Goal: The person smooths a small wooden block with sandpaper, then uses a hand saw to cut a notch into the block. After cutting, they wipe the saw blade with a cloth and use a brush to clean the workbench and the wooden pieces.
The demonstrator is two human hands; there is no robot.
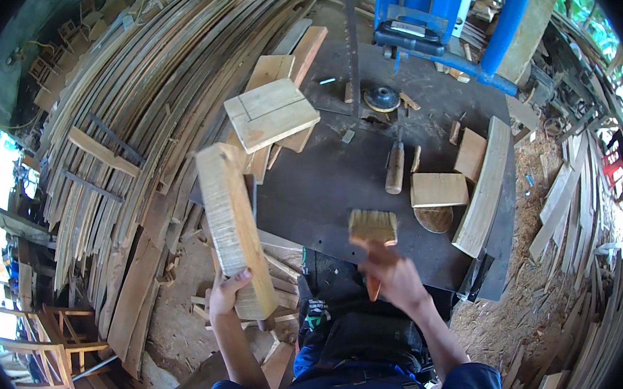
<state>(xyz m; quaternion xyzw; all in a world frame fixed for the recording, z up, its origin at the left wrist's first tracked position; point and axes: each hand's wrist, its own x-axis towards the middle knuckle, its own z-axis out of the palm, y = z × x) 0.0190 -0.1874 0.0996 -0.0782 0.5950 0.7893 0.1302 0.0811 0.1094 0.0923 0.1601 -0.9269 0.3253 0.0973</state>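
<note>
My left hand [231, 292] grips the lower end of a long thick wooden block [232, 213]. The block stands tilted left of the dark machine table [300, 193], its pale, rough-looking face turned to the left. My right hand [395, 277] is closed round the handle of a wide flat brush [373, 227], with the bristles pointing away from me over the near table edge. Brush and block are apart. Beyond the brush a wooden-handled tool [395, 168] lies on the table, its thin shaft pointing away.
A narrow toothed saw blade [351, 46] stands upright at the back, beside a blue machine frame [430, 27]. Wooden pieces [439, 190] and a curved board [485, 187] lie on the right. A round disc tool [381, 98] sits farther back. Stacked planks [152, 69] fill the left.
</note>
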